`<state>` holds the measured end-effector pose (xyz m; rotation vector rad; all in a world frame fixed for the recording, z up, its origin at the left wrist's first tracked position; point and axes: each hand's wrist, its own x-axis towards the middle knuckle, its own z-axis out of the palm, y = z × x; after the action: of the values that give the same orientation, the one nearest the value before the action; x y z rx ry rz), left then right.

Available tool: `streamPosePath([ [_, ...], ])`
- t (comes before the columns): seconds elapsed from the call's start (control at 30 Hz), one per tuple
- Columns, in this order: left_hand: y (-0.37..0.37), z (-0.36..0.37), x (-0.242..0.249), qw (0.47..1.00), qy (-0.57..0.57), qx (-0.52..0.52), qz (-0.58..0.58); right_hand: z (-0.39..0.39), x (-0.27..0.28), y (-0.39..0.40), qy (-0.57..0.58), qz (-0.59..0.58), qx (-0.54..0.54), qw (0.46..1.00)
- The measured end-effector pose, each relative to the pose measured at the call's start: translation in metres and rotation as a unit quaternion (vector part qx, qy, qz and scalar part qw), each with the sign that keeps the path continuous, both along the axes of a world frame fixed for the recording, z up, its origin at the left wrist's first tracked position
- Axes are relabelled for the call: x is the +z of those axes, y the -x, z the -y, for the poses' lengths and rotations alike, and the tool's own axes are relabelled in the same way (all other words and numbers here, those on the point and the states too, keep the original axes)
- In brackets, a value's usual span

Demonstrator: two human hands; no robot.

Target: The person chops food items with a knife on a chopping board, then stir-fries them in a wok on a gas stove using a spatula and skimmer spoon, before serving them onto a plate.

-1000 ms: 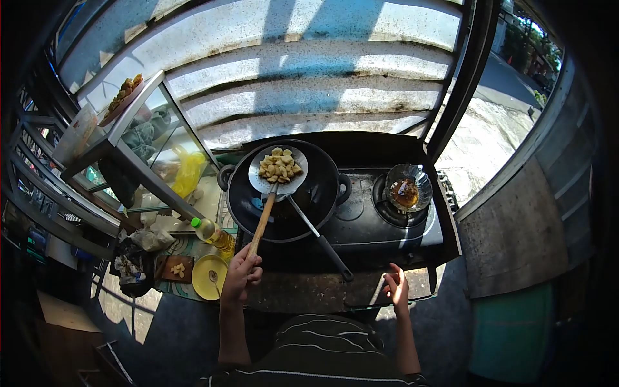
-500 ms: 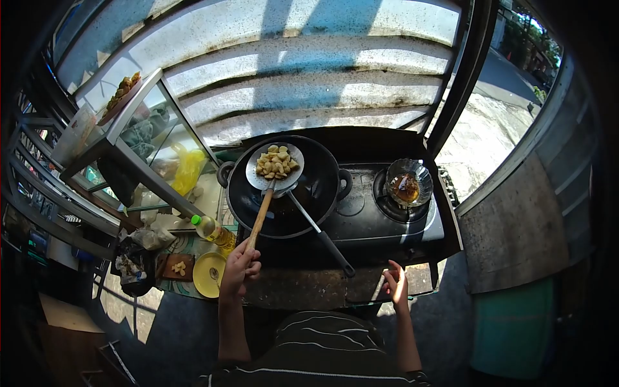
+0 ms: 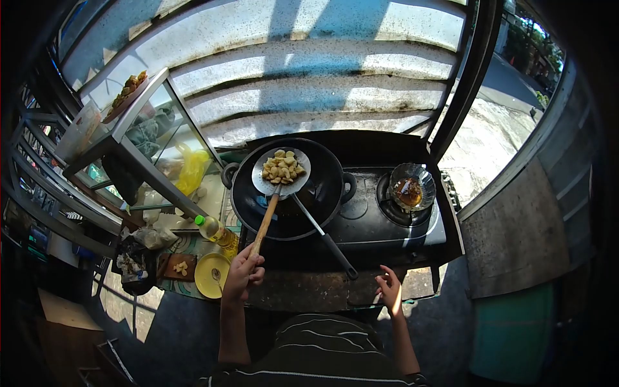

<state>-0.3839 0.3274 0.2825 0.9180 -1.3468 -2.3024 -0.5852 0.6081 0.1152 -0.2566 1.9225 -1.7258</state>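
Left hand (image 3: 244,274) clasps the skimmer (image 3: 267,218), its food (image 3: 283,168) ahead, above the wok (image 3: 322,171); right hand (image 3: 389,288) hangs loosely spread.

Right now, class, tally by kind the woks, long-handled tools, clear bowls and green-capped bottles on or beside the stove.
Wok: 1
Long-handled tools: 2 (skimmer, black-handled tool)
Clear bowl: 1
Green-capped bottle: 1
Total: 5

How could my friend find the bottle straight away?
Look for the stove with the big black wok on its left side. Just left of the wok, above the round yellow dish, stands a clear bottle holding yellow liquid. Unlike everything beside it, it has a bright green cap.
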Motion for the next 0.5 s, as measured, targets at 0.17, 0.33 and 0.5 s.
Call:
streamPosePath([
  [0.17,-0.008,-0.005,-0.001,1.0,-0.016,0.001,-0.005,0.01,0.007,-0.004,-0.007,0.014,0.024,1.0],
  [0.33,-0.015,-0.011,-0.004,1.0,-0.02,-0.012,-0.004,0.018,0.004,-0.002,0.015,0.053,0.072,0.996],
  [0.5,-0.018,-0.021,0.0,0.999,-0.034,-0.001,-0.005,0.027,0.023,-0.006,0.048,0.114,0.132,0.984],
])
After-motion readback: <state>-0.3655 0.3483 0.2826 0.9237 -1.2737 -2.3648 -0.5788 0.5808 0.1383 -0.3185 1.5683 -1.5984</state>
